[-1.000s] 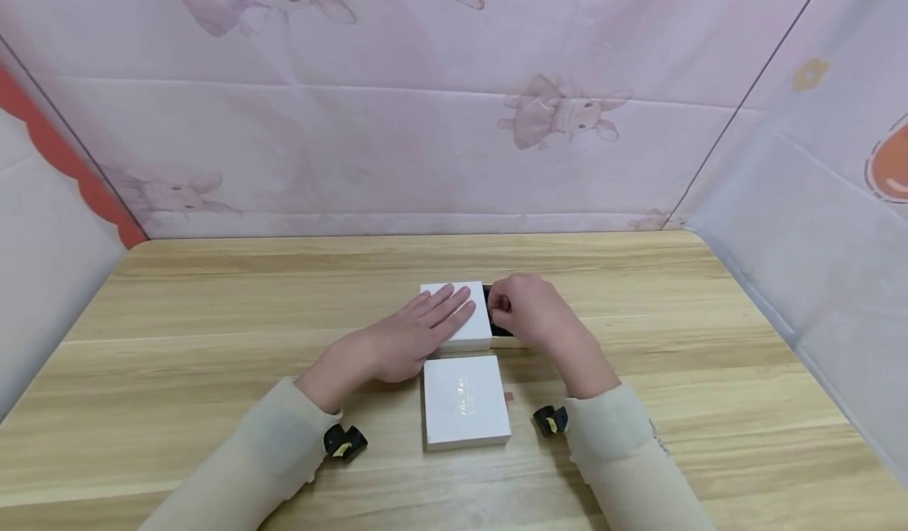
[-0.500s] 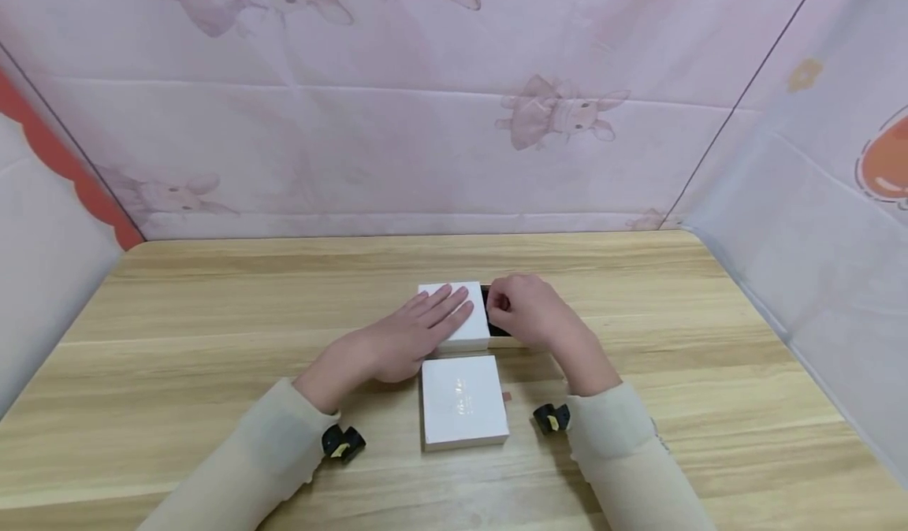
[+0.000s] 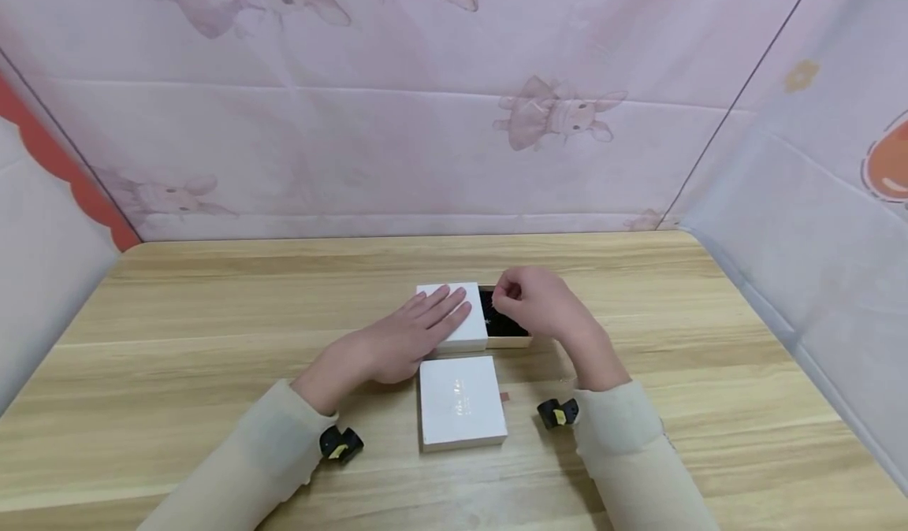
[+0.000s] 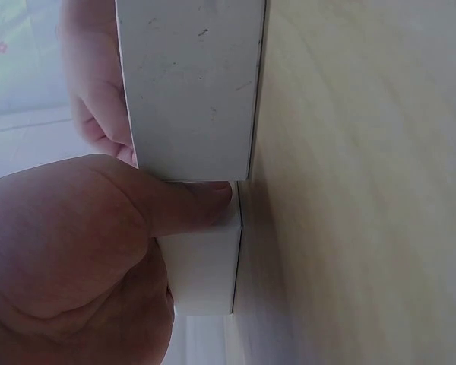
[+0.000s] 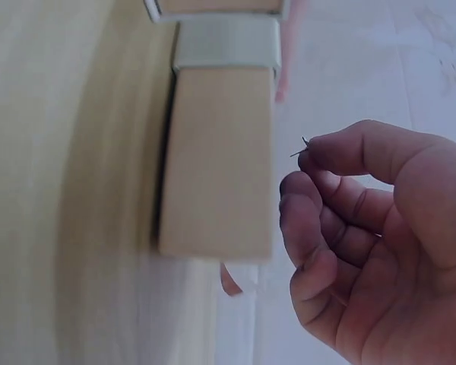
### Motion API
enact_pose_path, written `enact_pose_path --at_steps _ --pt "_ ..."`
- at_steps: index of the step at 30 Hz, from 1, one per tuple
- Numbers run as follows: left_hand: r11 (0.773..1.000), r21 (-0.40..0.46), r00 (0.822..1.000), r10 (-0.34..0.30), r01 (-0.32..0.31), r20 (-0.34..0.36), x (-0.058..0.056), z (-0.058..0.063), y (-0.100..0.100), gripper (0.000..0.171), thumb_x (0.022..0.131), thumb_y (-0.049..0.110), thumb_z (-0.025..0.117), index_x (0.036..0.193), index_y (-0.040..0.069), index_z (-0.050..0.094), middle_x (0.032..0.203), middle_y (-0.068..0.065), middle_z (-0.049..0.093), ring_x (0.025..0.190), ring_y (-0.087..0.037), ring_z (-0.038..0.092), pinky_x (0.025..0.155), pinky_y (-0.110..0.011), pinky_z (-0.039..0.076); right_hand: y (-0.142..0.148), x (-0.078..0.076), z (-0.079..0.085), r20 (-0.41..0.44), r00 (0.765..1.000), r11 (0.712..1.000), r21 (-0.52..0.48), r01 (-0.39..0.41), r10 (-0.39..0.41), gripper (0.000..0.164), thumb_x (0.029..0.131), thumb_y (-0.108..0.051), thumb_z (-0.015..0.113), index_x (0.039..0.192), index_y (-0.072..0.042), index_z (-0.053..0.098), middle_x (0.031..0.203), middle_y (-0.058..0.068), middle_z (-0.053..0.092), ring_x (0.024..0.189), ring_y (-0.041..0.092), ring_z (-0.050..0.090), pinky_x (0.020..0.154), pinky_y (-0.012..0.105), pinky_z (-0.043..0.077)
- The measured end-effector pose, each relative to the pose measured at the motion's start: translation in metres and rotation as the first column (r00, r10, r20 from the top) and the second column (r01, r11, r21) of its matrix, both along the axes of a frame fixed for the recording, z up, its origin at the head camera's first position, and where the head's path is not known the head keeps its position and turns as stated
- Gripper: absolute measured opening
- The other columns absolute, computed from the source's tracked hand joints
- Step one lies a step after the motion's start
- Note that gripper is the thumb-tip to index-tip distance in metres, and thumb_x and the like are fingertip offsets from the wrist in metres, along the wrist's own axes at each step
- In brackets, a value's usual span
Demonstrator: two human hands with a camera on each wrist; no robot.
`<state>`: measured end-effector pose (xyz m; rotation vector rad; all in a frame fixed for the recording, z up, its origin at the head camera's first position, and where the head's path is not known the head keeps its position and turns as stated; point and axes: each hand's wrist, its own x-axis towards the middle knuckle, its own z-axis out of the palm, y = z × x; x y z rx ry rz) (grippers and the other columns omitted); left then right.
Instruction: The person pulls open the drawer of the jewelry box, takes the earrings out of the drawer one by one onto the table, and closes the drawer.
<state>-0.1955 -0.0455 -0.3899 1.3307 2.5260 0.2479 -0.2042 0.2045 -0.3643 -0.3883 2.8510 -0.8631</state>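
Note:
My left hand (image 3: 400, 342) lies over a white box sleeve (image 3: 477, 322) with its fingers spread straight. In the left wrist view its thumb (image 4: 194, 205) presses the sleeve's near side. A cream drawer (image 3: 508, 343) with black lining (image 3: 505, 326) sticks out to the right, and a tiny star-shaped shiny piece (image 3: 487, 322) lies on the lining. Just above the drawer, my right hand (image 3: 539, 302) pinches a tiny, thin metallic piece (image 5: 300, 148) between thumb and forefinger, the other fingers curled. Its exact kind I cannot tell.
Nearer to me sits a second white box (image 3: 461, 405) with gold lettering, closed, a pink ribbon tab (image 3: 505, 397) at its right side. Both stand on a wood-grain table (image 3: 213, 310). A rabbit-print cloth (image 3: 397, 153) hangs behind the table.
My right hand has risen from the drawer and shifted slightly right, exposing more black lining and the star-shaped piece. The left hand stays on the sleeve.

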Motion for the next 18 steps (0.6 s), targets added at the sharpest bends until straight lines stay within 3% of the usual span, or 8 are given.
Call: enact_pose_path --at_steps 10,18 --pt "1.000 -0.002 1.000 0.007 -0.007 0.002 0.001 0.001 0.000 0.063 0.104 0.005 0.033 0.161 0.011 0.007 0.169 -0.010 -0.001 0.155 -0.031 -0.003 0.124 -0.051 0.004 0.023 -0.002 0.004 0.047 0.994 0.991 -0.079 0.104 -0.101 0.016 0.093 -0.020 0.058 0.090 -0.009 0.071 0.078 0.003 0.065 0.068 0.018 0.057 0.063 0.031 0.049" --pt "1.000 -0.001 1.000 -0.005 0.005 -0.016 0.003 0.006 0.001 0.062 0.104 0.004 0.031 0.161 0.009 0.008 0.168 -0.012 0.000 0.155 -0.033 -0.002 0.124 -0.052 0.005 0.044 -0.006 0.002 0.077 0.983 0.985 -0.029 0.168 -0.165 0.019 0.091 -0.019 0.053 0.083 -0.009 0.067 0.077 0.003 0.059 0.071 0.020 0.053 0.064 0.032 0.045"
